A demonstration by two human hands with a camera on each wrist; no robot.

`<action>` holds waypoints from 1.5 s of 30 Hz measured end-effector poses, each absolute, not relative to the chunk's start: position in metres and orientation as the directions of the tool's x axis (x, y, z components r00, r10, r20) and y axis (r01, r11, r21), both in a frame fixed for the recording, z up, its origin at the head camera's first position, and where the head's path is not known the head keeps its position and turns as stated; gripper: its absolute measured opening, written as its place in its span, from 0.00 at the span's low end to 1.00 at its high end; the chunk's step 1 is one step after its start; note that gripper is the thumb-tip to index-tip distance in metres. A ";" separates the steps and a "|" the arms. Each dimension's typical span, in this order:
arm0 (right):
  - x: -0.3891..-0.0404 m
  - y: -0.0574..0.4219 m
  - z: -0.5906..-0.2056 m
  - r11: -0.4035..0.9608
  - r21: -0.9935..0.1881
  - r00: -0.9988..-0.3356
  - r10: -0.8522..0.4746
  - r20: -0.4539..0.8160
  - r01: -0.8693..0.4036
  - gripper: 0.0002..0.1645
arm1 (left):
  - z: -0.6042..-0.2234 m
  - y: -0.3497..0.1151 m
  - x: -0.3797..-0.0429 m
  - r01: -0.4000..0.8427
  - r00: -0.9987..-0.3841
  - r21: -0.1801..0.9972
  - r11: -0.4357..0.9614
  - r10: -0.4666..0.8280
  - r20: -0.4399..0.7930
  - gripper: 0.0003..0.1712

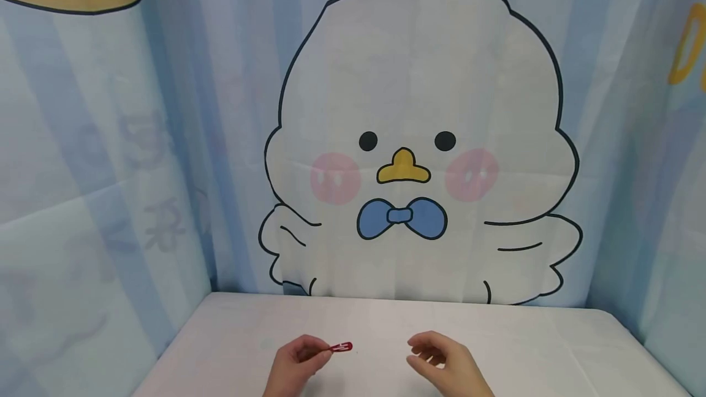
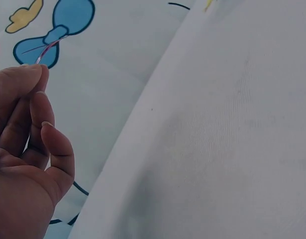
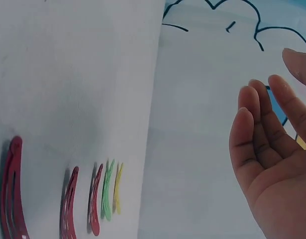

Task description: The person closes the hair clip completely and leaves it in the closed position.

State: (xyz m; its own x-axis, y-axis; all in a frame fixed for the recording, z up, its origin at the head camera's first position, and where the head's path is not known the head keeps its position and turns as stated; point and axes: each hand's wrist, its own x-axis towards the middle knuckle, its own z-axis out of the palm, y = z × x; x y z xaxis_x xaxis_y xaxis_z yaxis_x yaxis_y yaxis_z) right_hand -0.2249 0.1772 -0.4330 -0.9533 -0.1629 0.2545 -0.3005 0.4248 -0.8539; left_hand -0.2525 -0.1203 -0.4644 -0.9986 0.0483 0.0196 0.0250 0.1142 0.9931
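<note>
Between the thumb and index finger, my left hand [image 1: 298,360] pinches a red snap hair clip [image 1: 342,347] above the white table. The clip points right toward the other hand, and the left wrist view shows it thin and edge-on. My right hand [image 1: 448,360] holds nothing; its fingers are loosely bent, with the thumb apart from them, across a gap from the clip. In the right wrist view, several more hair clips lie in a row on the table: red clips [image 3: 13,189], a green clip [image 3: 107,194] and a yellow clip [image 3: 118,191].
The white table [image 1: 364,317] reaches back to a striped blue curtain [image 1: 237,139] with a large cartoon chick [image 1: 405,90] on it. More curtain hangs at the left and right sides of the table.
</note>
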 end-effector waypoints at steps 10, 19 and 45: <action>-0.223 0.157 -0.434 0.381 -0.875 -0.955 -0.131 0.268 -0.298 0.12 | -0.461 -0.105 -0.245 0.066 -0.994 0.994 0.089 0.091 0.058 0.11; -0.223 0.140 -0.430 0.337 -0.897 -0.958 -0.121 0.260 -0.286 0.14 | -0.457 -0.089 -0.242 0.118 -0.987 0.991 0.065 0.120 0.109 0.12; -0.220 0.128 -0.439 0.302 -0.931 -0.978 -0.074 0.193 -0.207 0.10 | -0.458 -0.068 -0.237 0.103 -0.981 0.995 -0.016 0.162 0.104 0.12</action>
State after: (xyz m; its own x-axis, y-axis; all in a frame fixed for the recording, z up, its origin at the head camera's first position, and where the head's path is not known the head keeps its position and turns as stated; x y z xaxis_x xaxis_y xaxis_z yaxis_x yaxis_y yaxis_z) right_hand -0.2204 0.1279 -0.4390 -0.9783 -0.0741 0.1934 -0.2069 0.3019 -0.9306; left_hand -0.2371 -0.0679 -0.4584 -0.9812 0.1624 0.1042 0.1030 -0.0157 0.9946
